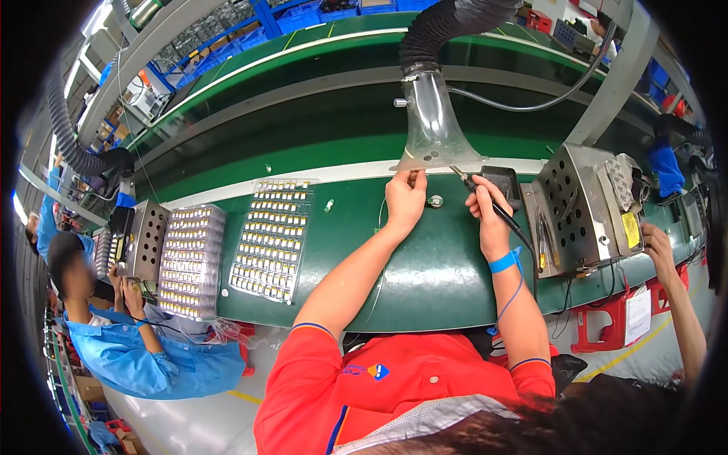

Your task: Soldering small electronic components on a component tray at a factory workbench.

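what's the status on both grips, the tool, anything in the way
Right grip closed on corded black-handled tool. Left grip near clear hood, hold unclear. Hood close ahead of both.

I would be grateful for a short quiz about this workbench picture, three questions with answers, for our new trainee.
1. Choose one. The person's right hand holds:
A. a parts tray
B. a pen-shaped black tool
C. a plastic bag

2. True or false: the clear hood hangs from a black corrugated hose.

3. Fill in: the person wears a blue band on the ____ wrist.

Key: 1. B; 2. True; 3. right.
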Demonstrator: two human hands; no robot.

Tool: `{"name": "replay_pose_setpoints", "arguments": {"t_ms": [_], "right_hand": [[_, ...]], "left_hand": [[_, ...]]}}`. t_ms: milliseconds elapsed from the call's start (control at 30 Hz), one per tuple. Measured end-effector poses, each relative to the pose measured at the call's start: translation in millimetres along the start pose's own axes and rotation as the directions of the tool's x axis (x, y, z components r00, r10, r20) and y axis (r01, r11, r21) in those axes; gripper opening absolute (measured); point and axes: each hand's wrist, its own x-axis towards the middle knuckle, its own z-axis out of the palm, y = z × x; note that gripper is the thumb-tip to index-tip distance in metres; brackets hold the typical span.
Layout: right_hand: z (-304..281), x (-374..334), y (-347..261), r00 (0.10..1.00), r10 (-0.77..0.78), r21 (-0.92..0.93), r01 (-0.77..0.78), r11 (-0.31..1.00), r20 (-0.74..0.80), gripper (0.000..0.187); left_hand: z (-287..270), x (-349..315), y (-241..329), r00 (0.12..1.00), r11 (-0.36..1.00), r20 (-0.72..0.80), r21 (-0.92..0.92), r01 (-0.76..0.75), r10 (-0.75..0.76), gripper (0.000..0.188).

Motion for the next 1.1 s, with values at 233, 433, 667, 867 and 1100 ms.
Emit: {"name": "replay_pose_setpoints", "arguments": {"t_ms": [233, 433, 667, 867, 1100], "right_hand": [[0.5, 0.1, 0.3, 1.000, -0.007, -0.007, 0.007, 1.000, 0.007, 0.027], [-0.1, -0.1, 2.1, 1.000, -0.018, 0.021, 0.019, 1.000, -0.011, 0.026], [0.8, -1.3, 3.9, 1.000, -0.022, -0.015, 0.022, 1.000, 0.016, 0.028], [2.2, 0.1, 3.0, 0.999, -0.049, 0.003, 0.049, 0.999, 0.006, 0.031], [5.0, -2.5, -1.0, 0.994, -0.106, -0.039, 0.107, 0.993, 0.031, 0.032]], "left_hand": [[0.4, -0.2, 0.1, 1.000, 1.000, 0.000, -0.005, -0.015, 0.015, 0.015], [-1.3, -1.2, 2.4, 1.000, 1.000, 0.005, 0.009, 0.006, -0.006, 0.016], [-0.9, -0.7, -0.2, 1.000, 1.000, 0.011, 0.006, 0.018, -0.018, 0.016], [-0.3, -0.1, 6.0, 1.000, 0.998, -0.001, -0.054, 0.029, -0.029, 0.016], [4.9, 0.6, 4.1, 0.997, 0.983, 0.024, -0.168, 0.079, -0.076, 0.018]]}}
